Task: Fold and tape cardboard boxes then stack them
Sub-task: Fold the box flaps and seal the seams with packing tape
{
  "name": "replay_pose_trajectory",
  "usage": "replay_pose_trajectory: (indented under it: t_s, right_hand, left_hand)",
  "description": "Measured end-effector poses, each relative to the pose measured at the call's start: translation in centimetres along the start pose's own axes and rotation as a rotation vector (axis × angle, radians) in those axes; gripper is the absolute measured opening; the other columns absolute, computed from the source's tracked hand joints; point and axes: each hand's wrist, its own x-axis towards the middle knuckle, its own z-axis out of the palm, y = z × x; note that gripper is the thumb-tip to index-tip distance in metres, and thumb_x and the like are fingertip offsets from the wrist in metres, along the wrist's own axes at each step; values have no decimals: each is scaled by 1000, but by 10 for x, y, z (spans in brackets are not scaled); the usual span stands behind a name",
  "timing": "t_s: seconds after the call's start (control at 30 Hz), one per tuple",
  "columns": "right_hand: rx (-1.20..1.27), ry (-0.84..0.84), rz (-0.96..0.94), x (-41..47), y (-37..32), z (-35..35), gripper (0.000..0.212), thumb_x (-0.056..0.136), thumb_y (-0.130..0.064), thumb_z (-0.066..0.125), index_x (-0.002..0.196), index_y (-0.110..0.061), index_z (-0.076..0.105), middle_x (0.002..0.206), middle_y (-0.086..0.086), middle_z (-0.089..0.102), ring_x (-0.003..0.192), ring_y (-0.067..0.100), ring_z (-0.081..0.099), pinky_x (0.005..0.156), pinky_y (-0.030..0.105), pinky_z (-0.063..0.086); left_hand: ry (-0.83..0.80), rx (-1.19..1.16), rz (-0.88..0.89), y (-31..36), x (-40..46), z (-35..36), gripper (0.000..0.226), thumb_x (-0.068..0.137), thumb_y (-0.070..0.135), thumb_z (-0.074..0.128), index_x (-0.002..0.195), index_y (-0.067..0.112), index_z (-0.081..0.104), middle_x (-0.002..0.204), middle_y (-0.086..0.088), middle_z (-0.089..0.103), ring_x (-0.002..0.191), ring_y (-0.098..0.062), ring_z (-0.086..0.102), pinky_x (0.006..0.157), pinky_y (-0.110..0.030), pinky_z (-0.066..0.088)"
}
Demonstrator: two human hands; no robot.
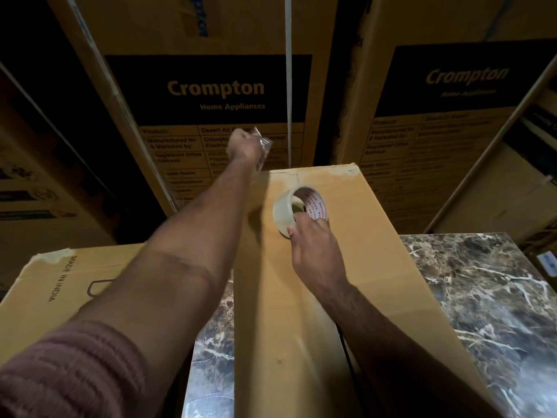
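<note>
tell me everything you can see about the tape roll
The tape roll is a wide ring of pale, clear-looking packing tape on a core printed inside with red lettering. It stands on edge, its open centre facing the camera, on top of the long cardboard box. The right hand grips its near rim. A crinkled clear strip, apparently pulled from it, is pinched in the left hand.

A plain brown carton (325, 297) is seen on dark, white-veined marble (488, 297). The tape roll (297, 211) appears off-white, its core printed in red. Black, gold-lettered panels mark the cartons behind (211, 86).
</note>
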Motion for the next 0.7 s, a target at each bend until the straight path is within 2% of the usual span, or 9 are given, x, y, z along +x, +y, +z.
replay_pose_trajectory:
  t_s: [0.07,0.1,0.17,0.3,0.43,0.57,0.6,0.7]
  right_hand:
    - [-15,7,5,-2,0,3,19,99,-25,39,101,-12,53,84,6,59,76,20,44,62,34,36]
    - [-20,6,15,-2,1,3,18,100,-24,40,101,-12,53,84,6,59,77,18,41,63,32,34]
    - [-13,11,35,0,3,2,15,100,-21,45,104,-10,55,84,8,60,78,19,43,64,31,33]
    - [-42,1,32,4,6,4,13,101,-18,49,108,-9,55,87,10,61,81,25,50,64,32,33]
    - [-18,-20,21,5,0,8,17,102,-21,45,109,-9,55,88,11,61,83,27,50,63,33,33]
    - [13,-18,24,6,-3,7,21,101,-23,42,108,-8,55,87,12,61,82,28,49,62,35,36]
    - [15,-21,23,6,-2,6,21,101,-23,42,109,-7,55,87,12,61,82,28,49,62,37,38]
    - [21,-22,28,5,-1,5,16,101,-17,47,111,-6,55,88,13,62,84,30,50,64,39,40]
  left_hand:
    - [-16,-90,-98,-2,13,-23,7,104,17,52,107,11,52,92,-9,65,58,-12,56,41,-23,44]
    - [-7,-144,-112,-4,18,-33,11,104,19,53,109,10,52,87,-7,65,55,-12,54,40,-24,42]
    - [43,-238,-115,-6,28,-52,18,104,25,54,114,10,54,85,-5,64,60,-13,57,48,-25,45]
    - [237,-266,-108,-8,43,-90,22,104,30,52,118,13,55,93,0,62,76,-10,59,56,-20,44]
    - [371,-385,-161,-10,46,-119,20,104,32,51,111,13,54,102,-3,70,89,-16,69,65,-25,53]
    - [425,-602,-94,2,45,-137,21,105,37,45,112,17,48,106,-7,69,93,-20,72,70,-31,59]
    - [429,-588,-53,7,46,-143,20,105,38,44,111,20,48,109,-7,69,94,-20,71,72,-32,59]
    - [465,-339,5,14,51,-158,17,102,41,48,103,24,49,101,-2,69,87,-16,70,71,-32,61]
